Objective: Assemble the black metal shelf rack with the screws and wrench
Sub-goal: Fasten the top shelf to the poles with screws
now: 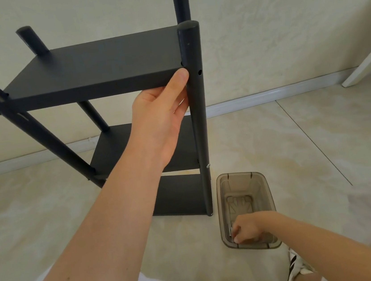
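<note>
The black metal shelf rack (91, 67) stands upright on the tiled floor, with three shelves and four round posts. My left hand (162, 110) holds its top shelf from below at the front right corner, thumb pressed on the shelf's front edge beside the front right post (199, 115). An empty screw hole shows on that post just right of my thumb. My right hand (246, 228) reaches into a smoky clear plastic bin (264, 184) on the floor right of the rack, fingers curled around a silver screw (230, 229).
A white baseboard (256, 97) runs along the wall behind the rack. A white furniture leg (366, 62) slants in at the far right. My knee in white cloth sits at the bottom edge. A striped shoe (296, 267) lies beside the bin.
</note>
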The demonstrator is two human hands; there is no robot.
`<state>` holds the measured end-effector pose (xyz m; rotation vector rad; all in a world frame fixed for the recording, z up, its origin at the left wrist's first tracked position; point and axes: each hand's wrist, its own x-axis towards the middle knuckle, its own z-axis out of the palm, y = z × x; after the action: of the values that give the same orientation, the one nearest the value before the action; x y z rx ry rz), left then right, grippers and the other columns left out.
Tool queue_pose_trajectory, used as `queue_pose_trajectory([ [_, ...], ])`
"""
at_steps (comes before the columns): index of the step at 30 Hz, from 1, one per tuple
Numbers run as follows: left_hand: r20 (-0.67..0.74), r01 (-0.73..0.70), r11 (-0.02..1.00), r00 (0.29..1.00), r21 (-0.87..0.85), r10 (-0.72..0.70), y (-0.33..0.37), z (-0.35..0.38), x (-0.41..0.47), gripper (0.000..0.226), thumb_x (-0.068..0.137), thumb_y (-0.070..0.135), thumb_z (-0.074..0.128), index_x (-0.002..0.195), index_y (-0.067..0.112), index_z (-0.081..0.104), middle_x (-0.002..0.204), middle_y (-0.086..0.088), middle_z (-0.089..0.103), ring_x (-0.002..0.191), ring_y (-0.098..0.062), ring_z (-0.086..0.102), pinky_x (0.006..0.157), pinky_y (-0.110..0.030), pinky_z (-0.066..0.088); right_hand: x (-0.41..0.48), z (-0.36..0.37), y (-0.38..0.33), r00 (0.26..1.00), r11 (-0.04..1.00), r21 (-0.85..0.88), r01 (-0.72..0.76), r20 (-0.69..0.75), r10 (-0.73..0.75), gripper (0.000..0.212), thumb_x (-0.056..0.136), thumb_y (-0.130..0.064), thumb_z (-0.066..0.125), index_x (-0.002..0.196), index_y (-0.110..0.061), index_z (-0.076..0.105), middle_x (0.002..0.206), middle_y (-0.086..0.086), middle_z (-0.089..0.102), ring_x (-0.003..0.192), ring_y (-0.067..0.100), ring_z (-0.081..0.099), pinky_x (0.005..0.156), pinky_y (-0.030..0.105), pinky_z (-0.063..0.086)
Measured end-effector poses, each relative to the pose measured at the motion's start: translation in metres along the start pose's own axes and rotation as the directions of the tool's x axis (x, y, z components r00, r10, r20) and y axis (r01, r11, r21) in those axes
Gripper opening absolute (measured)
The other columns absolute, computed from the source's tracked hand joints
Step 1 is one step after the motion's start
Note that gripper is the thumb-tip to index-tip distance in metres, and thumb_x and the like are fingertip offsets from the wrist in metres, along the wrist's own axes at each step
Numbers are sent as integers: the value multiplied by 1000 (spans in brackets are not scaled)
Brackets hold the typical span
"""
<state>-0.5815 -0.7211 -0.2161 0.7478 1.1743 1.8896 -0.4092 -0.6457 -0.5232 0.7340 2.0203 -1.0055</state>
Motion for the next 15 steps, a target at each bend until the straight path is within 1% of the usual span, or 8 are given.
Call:
queue_pose_trajectory([
  [2,-1,-2,1000,1000,-4,2,0,1,-1,21,96,11,63,84,16,79,104,-7,76,108,-24,70,96,-34,55,2,-3,4,999,999,48,-21,-22,23,35,98,-24,53,130,-15,62,117,5,64,99,21,63,74,25,52],
  [3,-1,-3,1000,1000,-4,3,0,1,-1,17,97,11,62,88,14,78,104,-7,76,108,-24,70,96,-34,55,3,-3,5,998,998,53,-34,-43,36,33,97,-19,51,128,-12,64,115,6,66,95,20,63,73,25,53],
  [4,0,-4,1000,1000,-5,4,0,1,-1,14,97,11,62,92,12,76,104,-6,75,108,-23,70,96,-33,55,5,-3,7,996,998,48,-46,-69,49,32,97,-15,50,124,-10,65,115,8,67,96,22,64,76,27,54],
  [6,-6,-6,1000,1000,-8,6,0,1,-2,12,97,12,62,96,11,73,105,-7,75,108,-23,70,97,-33,55,13,-1,11,990,996,32,-81,-114,84,31,97,-12,49,120,-4,67,119,14,67,105,29,64,89,35,54],
  [9,-11,6,1000,1000,-18,-6,0,3,-2,18,97,12,62,88,15,77,104,-6,76,109,-23,70,95,-31,56,25,7,14,980,990,60,-124,-149,132,27,99,-12,49,119,-2,63,120,17,65,107,29,63,93,36,51],
  [12,5,7,1000,1000,-12,-7,0,3,-3,29,96,14,62,74,20,81,101,-3,76,109,-22,70,93,-29,56,37,16,12,981,987,101,-125,-135,138,25,99,-13,51,119,-3,61,120,15,64,107,26,62,88,32,49],
  [14,11,3,1000,1000,-16,-3,0,2,-3,30,96,15,62,74,22,81,103,-3,76,110,-21,70,94,-30,55,46,21,10,981,985,117,-128,-128,143,25,99,-15,53,121,-4,59,117,13,63,101,23,61,82,28,47],
  [15,14,2,1000,1000,-23,-1,0,1,-3,30,96,15,61,75,22,81,103,-3,76,111,-21,69,95,-30,55,50,23,9,981,983,130,-130,-126,146,27,99,-15,54,124,-6,57,118,12,62,101,22,60,83,28,48],
])
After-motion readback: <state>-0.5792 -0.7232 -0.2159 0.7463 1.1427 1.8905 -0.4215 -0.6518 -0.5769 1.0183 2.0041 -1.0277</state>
